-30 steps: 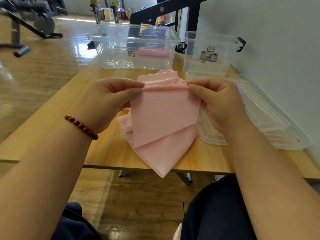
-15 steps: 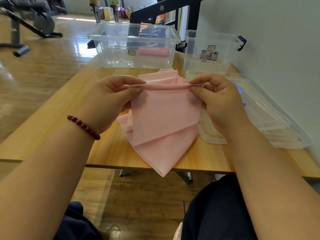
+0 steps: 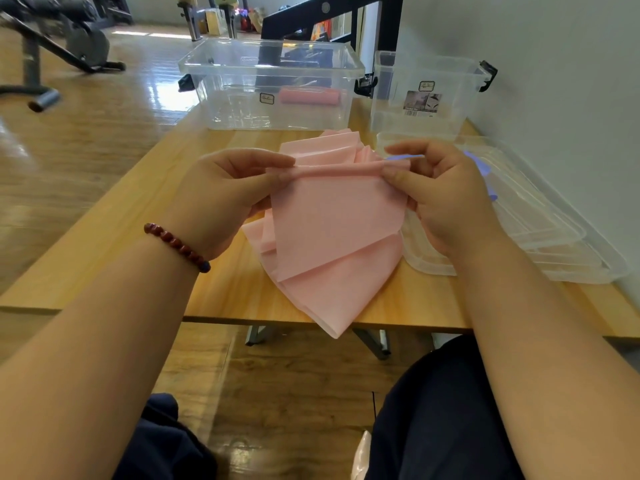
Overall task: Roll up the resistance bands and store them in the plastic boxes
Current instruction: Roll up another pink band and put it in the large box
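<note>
Both hands, the left hand (image 3: 221, 199) and the right hand (image 3: 446, 199), are pinching the thin rolled top edge of the pink resistance band (image 3: 332, 233) between curled fingers (image 3: 398, 176). Its loose end is hanging over the desk's (image 3: 145, 233) near edge.

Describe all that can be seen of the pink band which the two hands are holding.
The pink band is a thin, matte, flexible sheet, rubber-like and pale pink. Its top edge is rolled into a narrow tube, which the left hand and the right hand pinch at its two ends above the table. Below the tube the sheet hangs flat, then lies in loose folds on the wood; more folds are bunched behind the tube. Its lowest fold droops past the table's near edge.
</note>
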{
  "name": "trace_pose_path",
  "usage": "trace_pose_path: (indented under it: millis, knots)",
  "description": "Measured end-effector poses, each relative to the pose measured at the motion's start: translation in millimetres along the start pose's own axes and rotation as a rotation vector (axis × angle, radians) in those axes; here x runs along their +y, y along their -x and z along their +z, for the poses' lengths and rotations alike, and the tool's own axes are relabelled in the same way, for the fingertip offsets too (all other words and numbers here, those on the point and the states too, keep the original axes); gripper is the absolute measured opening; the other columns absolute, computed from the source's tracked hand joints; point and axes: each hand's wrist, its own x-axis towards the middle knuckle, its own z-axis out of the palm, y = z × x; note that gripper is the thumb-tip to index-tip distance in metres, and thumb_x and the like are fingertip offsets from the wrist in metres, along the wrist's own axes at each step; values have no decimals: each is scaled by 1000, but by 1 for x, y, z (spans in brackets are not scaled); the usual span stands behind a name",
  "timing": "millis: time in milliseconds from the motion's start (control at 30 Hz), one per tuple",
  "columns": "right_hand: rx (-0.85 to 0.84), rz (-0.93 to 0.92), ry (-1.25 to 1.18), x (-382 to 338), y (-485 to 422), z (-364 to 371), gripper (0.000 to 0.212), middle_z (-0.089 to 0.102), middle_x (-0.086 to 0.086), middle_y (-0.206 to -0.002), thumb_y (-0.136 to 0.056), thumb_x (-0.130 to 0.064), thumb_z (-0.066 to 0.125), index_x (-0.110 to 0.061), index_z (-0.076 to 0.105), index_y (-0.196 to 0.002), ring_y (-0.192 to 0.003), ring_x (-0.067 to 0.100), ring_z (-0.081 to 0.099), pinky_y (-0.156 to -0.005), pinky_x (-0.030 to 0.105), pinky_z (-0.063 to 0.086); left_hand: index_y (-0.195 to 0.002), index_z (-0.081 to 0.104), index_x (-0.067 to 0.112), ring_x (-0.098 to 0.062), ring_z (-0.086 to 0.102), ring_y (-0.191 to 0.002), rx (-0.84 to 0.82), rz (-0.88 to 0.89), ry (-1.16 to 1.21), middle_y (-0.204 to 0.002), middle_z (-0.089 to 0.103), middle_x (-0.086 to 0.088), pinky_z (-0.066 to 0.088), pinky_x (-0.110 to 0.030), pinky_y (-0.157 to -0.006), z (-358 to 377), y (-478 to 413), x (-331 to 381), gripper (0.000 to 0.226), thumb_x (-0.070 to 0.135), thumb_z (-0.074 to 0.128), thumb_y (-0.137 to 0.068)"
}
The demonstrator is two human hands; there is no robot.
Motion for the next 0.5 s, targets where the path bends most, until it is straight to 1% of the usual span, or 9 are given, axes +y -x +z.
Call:
trace_pose_path:
  millis: [33,100,133,233,300,367,500]
  knots:
    - [-2,-5,9,0,0,0,22,71,-13,-73,-87,-3,70,-25,69,-90,-79,6,66,-75,24,53,-93,73,23,-17,71,-96,-7,7,-3,-98,74,-1,57,-26,-80,0,0,0,13,15,71,-82]
    - [3,-15,39,0,1,1,23,70,-16,-73,-88,-2,69,-25,69,-86,-79,3,65,-74,21,51,-96,71,24,-15,70,-97,-4,24,-31,-100,73,0,56,-24,-80,0,0,0,15,14,70,-85]
    - [1,-15,48,0,1,1,24,70,-16,-72,-88,-2,68,-26,69,-84,-78,3,64,-74,22,50,-96,71,25,-14,70,-97,8,32,-50,-100,73,0,56,-23,-79,0,0,-1,15,14,69,-87]
    - [-18,1,54,2,2,1,25,70,-13,-73,-91,-6,65,-29,67,-82,-79,9,62,-77,31,50,-91,73,26,-15,68,-98,30,46,-84,-98,73,1,56,-23,-80,3,-1,-1,16,11,66,-90]
    - [-32,18,52,1,2,2,23,70,-11,-73,-94,-7,62,-28,65,-85,-76,11,59,-75,33,49,-91,73,24,-17,68,-98,23,43,-71,-98,72,-1,57,-25,-81,4,-2,0,17,9,65,-91]
    - [-26,15,57,1,2,2,25,70,-13,-75,-95,-7,60,-30,65,-85,-75,9,58,-72,31,48,-91,73,24,-18,68,-96,11,28,-64,-97,71,-3,58,-29,-81,4,-4,0,17,10,64,-92]
    - [3,16,53,2,3,2,32,70,-15,-76,-92,-3,61,-31,71,-79,-81,5,61,-76,29,49,-93,72,23,-15,70,-88,-11,8,-53,-91,71,-1,59,-30,-78,5,-4,-1,17,10,62,-93]
